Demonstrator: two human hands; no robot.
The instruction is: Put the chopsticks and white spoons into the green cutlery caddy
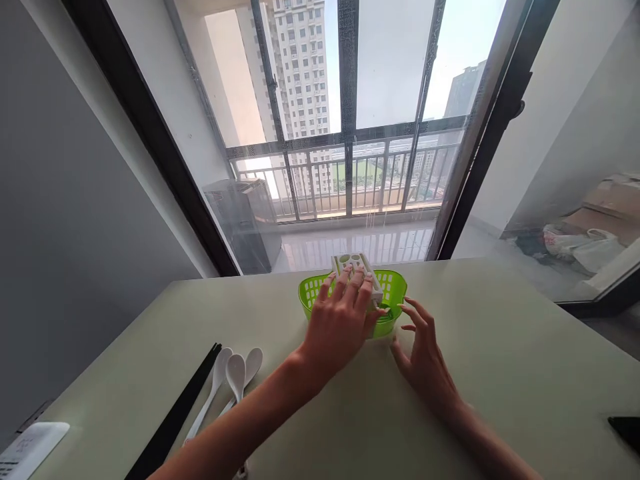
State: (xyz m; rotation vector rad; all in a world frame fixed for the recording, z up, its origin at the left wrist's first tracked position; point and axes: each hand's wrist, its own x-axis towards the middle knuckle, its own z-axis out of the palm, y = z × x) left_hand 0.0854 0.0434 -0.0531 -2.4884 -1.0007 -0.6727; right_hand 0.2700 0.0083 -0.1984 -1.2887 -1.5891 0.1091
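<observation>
The white holder (363,260) was held from above by the left hand (340,323) at the mouth of the green basket (398,287); seating could not be told. The right hand's (424,347) grip was left open beside the rim. Spoons (236,372) and chopsticks (175,415) were left outside, on the surface (500,373).

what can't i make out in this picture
Green basket floor, head view: mostly hidden by the left hand and white rack.
Spoons, same view: handles partly hidden behind the left forearm.
Black chopsticks, same view: cut off by the bottom edge.
Dark object, same view: cut off by the right edge, unidentifiable.
</observation>
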